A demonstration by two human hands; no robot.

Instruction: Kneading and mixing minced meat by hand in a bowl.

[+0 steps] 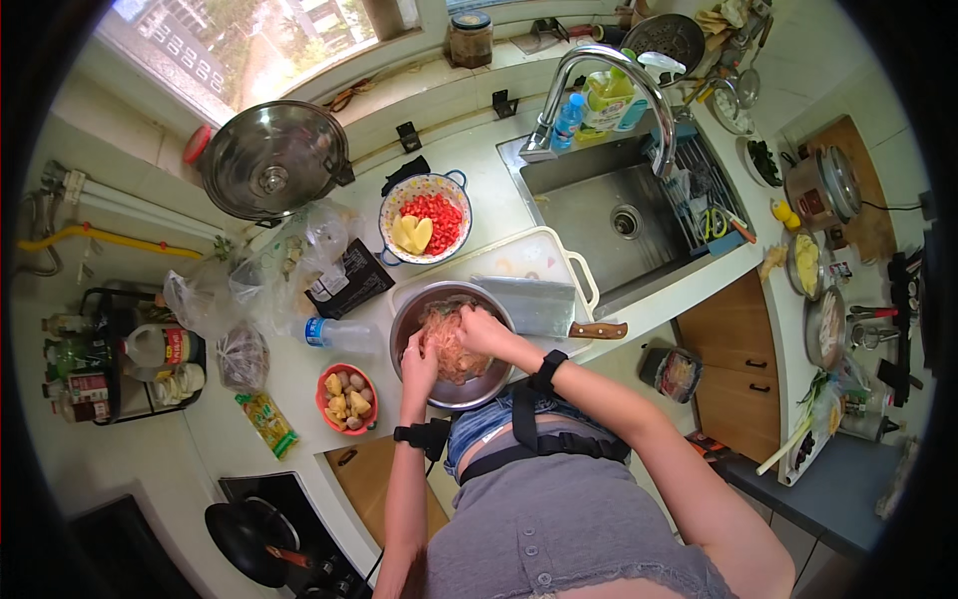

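Observation:
A round stainless steel bowl (468, 395) stands at the counter's edge before me, with a heap of pinkish shredded food (452, 352) inside. Both my hands reach into it. My left hand (419, 365) touches the heap on its left side, fingers bent; whether it grips any shreds is not plain. At the heap's upper right, my right hand (483, 329) has its fingertips down in the shreds, partly hidden. A cleaver (528, 305) with a wooden handle lies on a white cutting board (524, 254) beyond the bowl, its blade partly behind the rim.
A patterned colander (426, 219) holds chopped red pieces and pale yellow slices. Left of the bowl are a clear plastic bottle (340, 334) and a red bowl (347, 398) of potato-like chunks. The sink (599, 217) with its arched faucet (625, 56) lies to the upper right.

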